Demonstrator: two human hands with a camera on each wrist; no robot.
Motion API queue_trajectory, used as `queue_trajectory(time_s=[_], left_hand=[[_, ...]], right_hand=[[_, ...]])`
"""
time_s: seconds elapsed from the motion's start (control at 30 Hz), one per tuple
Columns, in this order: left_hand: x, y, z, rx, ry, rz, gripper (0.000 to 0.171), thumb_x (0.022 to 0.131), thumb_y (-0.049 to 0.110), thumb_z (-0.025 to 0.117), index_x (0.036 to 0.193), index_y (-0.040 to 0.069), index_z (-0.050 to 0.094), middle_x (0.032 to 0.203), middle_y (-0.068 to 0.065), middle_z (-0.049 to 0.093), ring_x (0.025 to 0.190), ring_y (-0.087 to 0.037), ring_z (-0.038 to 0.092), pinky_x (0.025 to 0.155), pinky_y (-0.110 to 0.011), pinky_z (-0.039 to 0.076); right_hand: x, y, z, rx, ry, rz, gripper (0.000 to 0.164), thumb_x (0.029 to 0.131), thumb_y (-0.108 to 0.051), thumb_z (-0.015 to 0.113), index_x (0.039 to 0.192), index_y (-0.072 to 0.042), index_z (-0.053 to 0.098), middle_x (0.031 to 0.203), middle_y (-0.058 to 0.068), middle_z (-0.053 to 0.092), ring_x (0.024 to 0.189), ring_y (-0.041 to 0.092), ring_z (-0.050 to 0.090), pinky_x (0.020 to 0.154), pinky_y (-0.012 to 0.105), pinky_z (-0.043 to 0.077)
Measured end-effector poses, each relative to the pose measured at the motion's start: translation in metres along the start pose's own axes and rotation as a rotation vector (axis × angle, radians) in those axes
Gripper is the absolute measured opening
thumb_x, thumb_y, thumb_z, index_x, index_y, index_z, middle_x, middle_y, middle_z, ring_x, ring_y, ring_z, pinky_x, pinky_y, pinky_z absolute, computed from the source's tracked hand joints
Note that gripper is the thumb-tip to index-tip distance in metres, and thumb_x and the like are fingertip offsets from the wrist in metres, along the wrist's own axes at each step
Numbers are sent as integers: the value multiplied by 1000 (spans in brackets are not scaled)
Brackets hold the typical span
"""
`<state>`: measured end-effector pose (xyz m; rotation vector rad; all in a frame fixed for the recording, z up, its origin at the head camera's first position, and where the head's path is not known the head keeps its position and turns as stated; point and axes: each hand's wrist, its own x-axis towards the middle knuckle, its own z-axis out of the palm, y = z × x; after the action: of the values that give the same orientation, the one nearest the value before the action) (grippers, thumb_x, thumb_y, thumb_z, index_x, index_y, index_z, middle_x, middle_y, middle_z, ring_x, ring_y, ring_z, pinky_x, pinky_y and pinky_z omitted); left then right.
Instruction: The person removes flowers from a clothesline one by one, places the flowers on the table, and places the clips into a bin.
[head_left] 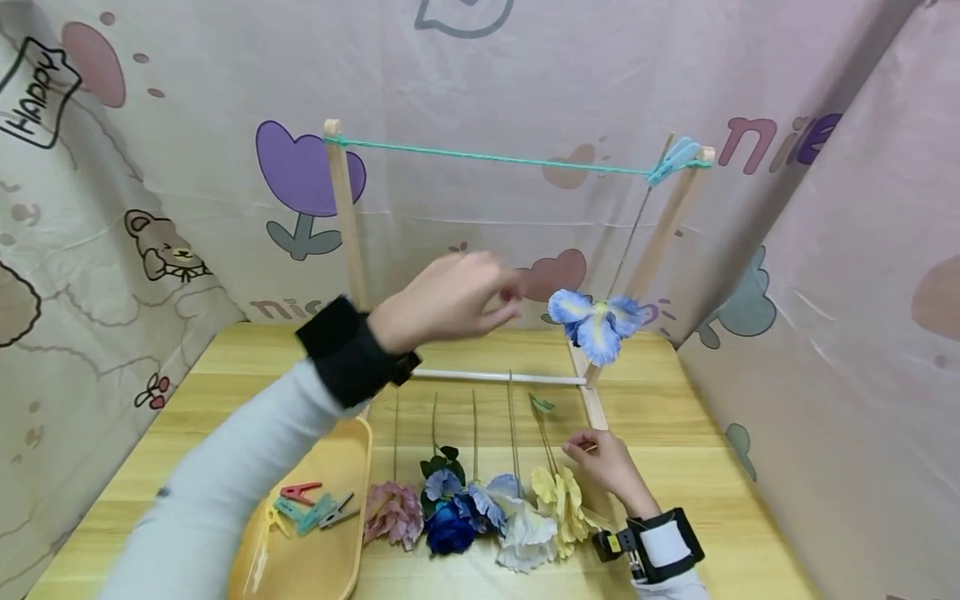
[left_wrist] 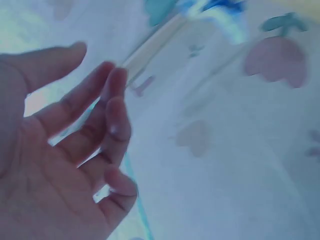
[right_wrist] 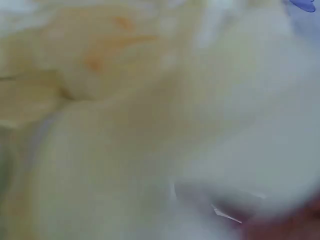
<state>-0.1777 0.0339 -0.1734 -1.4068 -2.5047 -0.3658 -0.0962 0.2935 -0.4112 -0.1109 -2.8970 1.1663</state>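
My left hand (head_left: 457, 296) is raised in front of the wooden frame, its fingers loosely curled around nothing in the left wrist view. To its right a blue iris-like artificial flower (head_left: 597, 323) hangs head down. A light blue clothespin (head_left: 672, 162) clips its stem to the green cord (head_left: 487, 156) near the right post. Low on the right, my right hand (head_left: 609, 467) hovers with loosely bent fingers beside the yellow flower (head_left: 561, 504). Blurred pale yellow petals (right_wrist: 115, 165) fill most of the right wrist view and hide much of that hand.
A yellow tray (head_left: 363, 475) at the left holds several clothespins (head_left: 313, 510). In a row beside it lie a pink flower (head_left: 393, 512), blue flowers (head_left: 450, 529) and a white flower (head_left: 525, 537), stems pointing away. The frame's posts (head_left: 347, 221) and white crossbar (head_left: 502, 377) stand behind.
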Motion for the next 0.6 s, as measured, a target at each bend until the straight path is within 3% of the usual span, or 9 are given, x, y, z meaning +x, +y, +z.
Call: queue_trajectory(time_s=[0.17,0.33,0.5,0.6], left_hand=[[63,16,-25,-120,72,23,16,93,21,56,100,10,65,96,1,66,88,-11,60,75,-23,48],[115,33,-32,-204,158,91,24,94,19,54,113,4,57,109,-4,63,101,-11,57,88,-17,42],[149,43,-31,-304,223,-10,36,94,20,54,125,3,48,122,-6,56,115,-13,50,95,-13,35],[164,42,-25,-341,262,-74,37,95,20,53,128,4,46,128,-6,53,121,-13,47,98,-14,33]], right_hand=[[13,-14,-26,22,52,-84,15,90,-13,61,96,0,67,84,11,67,72,14,58,61,24,46],[28,-35,-54,45,328,-191,15,90,-12,62,99,-1,67,90,13,68,79,21,61,62,19,46],[42,-60,-69,108,626,-267,15,88,-8,63,99,1,66,92,15,68,80,16,59,63,10,42],[49,-74,-76,188,723,-266,17,87,-6,62,103,2,62,96,16,64,81,10,54,65,9,40]])
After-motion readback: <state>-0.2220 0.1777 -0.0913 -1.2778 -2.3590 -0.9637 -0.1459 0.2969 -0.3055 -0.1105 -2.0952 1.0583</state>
